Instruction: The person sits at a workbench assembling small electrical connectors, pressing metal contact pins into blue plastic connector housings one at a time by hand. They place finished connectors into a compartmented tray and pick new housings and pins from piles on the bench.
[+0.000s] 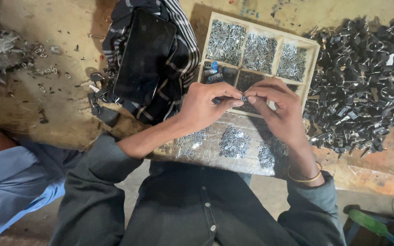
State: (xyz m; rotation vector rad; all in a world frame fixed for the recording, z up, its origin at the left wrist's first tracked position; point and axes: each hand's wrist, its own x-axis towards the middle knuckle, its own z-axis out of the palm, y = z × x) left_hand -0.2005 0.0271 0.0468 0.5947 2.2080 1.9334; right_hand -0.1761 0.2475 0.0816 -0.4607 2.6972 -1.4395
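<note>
A small metal part (243, 97) is pinched between the fingertips of both hands, held just above the near edge of a wooden tray (314, 50). The left hand (204, 105) is curled nearly closed, its thumb and forefinger pressed together on the part, the other fingers folded under. The right hand (277, 107) is likewise closed to a pinch, thumb and forefinger meeting the part from the other side, so that the two sets of fingertips touch. The part itself is mostly hidden by the fingers, and its shape cannot be told. A thin bangle (304, 176) is worn on the right wrist. The tray is divided into compartments; the three far ones are filled with small silvery pieces (258, 52), and a few blue and dark cylinders (217, 70) lie in a nearer compartment, partly covered by the left hand. Below the hands, a shiny sheet (206, 152) is laid across the lap, with loose heaps of silvery pieces on it. A large pile of dark metal rings and clips (365, 82) lies on the worn tabletop to the right of the tray, touching it. To the left, a dark phone (144, 54) rests on a striped cloth (178, 59). A sleeve of light blue (14, 182) belonging to another person is seen at the lower left.
</note>
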